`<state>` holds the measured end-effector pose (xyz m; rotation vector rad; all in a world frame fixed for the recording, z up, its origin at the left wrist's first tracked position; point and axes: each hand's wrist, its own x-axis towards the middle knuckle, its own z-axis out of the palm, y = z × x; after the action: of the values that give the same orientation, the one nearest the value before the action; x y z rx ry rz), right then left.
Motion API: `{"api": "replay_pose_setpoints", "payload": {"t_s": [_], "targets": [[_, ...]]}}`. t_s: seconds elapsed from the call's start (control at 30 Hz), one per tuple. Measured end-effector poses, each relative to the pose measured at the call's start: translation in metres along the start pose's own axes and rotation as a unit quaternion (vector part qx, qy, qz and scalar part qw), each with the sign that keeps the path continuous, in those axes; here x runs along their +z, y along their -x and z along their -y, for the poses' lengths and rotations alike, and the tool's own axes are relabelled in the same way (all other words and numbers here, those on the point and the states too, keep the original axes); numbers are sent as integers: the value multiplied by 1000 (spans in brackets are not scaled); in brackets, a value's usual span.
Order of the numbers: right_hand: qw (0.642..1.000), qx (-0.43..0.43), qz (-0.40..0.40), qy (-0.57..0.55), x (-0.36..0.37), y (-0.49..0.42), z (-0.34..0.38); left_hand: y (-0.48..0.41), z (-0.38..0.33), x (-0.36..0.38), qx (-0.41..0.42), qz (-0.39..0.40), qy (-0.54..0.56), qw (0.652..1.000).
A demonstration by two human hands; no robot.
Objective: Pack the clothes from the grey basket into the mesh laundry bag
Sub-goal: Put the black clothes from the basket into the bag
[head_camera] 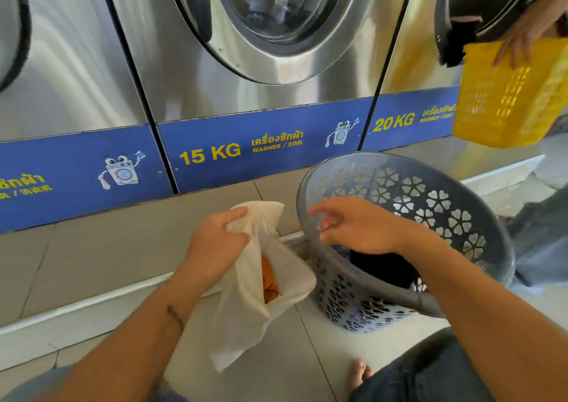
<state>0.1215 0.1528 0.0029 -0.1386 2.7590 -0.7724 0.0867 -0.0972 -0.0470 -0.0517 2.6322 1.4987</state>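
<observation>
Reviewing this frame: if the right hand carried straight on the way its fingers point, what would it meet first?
The right hand is open, fingers pointing left over the grey basket. Straight on, it would probably meet the basket's near-left rim first, then the top of the mesh laundry bag that the left hand pinches. Depth is unclear.

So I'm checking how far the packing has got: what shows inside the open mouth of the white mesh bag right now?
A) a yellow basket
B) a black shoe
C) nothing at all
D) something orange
D: an orange garment shows through the mouth of the mesh bag, whose top the left hand grips, while the right hand hovers empty over the grey basket.
</observation>
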Motion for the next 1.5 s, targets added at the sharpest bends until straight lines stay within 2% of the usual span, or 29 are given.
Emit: {"api": "replay_pose_setpoints", "payload": {"t_s": [0.1, 0.17, 0.27, 0.4, 0.57, 0.67, 0.73, 0.83, 0.97, 1.1, 1.23, 1.33, 1.5], "targets": [[994, 62, -90, -2, -21, -21, -52, -7, -14, 6, 0, -2, 4, 1000], [991, 100, -84, 27, -21, -38, -85, -13, -21, 13, -2, -5, -3, 1000], [979, 170, 13, 115, -6, -58, -133, -26, -28, 26, 2, -5, -5, 1000], [934, 242, 94, 245, 17, -74, -188, -45, -31, 45, 4, 15, -18, 1000], [901, 294, 171, 269, 32, -98, -219, -70, -27, 63, -18, 25, -17, 999], [888, 327, 201, 252, 48, -111, -237, -79, -24, 73, -33, 37, -26, 998], [873, 346, 252, 231, 69, -113, -247, -83, -23, 77, -26, 54, -42, 997], [852, 339, 302, 261, 99, -112, -251, -87, -21, 82, -22, 72, -64, 995], [872, 232, 257, 347, 102, -111, -241, -87, -22, 82, -10, 81, -82, 993], [893, 201, 215, 340, 84, -115, -216, -82, -24, 71, 0, 71, -97, 993], [940, 223, 147, 214, 50, -111, -186, -81, -22, 51, 11, 65, -115, 991], [971, 199, 72, 114, 22, -95, -169, -73, -28, 39, 20, 70, -115, 991], [985, 161, -56, -7, -16, -61, -126, -53, -41, 26, 50, 64, -103, 991]]}}
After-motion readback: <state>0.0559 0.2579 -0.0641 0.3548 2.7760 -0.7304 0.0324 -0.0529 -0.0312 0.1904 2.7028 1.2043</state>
